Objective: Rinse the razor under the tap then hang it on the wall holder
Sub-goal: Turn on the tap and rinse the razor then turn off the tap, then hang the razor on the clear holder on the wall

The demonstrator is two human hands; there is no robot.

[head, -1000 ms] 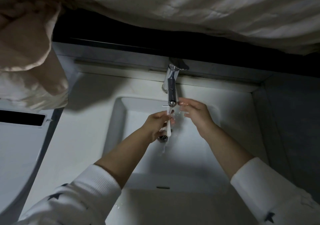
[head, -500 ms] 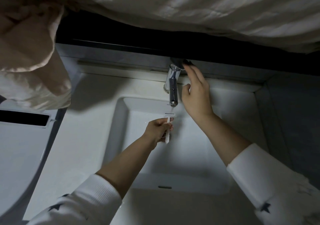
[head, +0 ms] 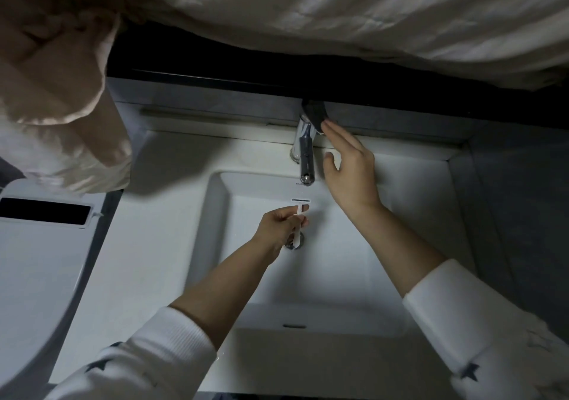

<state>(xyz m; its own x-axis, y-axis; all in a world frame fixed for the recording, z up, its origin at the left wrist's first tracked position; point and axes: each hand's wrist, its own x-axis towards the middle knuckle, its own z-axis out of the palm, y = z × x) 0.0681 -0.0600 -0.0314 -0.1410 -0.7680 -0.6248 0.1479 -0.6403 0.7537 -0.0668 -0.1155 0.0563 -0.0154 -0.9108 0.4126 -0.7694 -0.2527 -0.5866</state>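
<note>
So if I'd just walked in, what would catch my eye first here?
Probably the two bare arms reaching over the white sink: the left hand holds a thin white razor just below the chrome tap, and no water is visibly running. The right hand is up by the tap's dark lever, fingertips at it. Pale cloth hangs across the top of the view.

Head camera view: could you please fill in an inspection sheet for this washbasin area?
Surface: white basin, drain partly hidden behind the razor handle.
Job's things: white razor held head-up below the tap; no water stream seen; wall holder not in view.
Clutter: nothing seen.
Hands: left hand grips the razor handle; right hand open, fingers at the tap lever.
Cables: nothing seen.
Surroundings: toilet lid at left; pale cloth hanging above.
</note>
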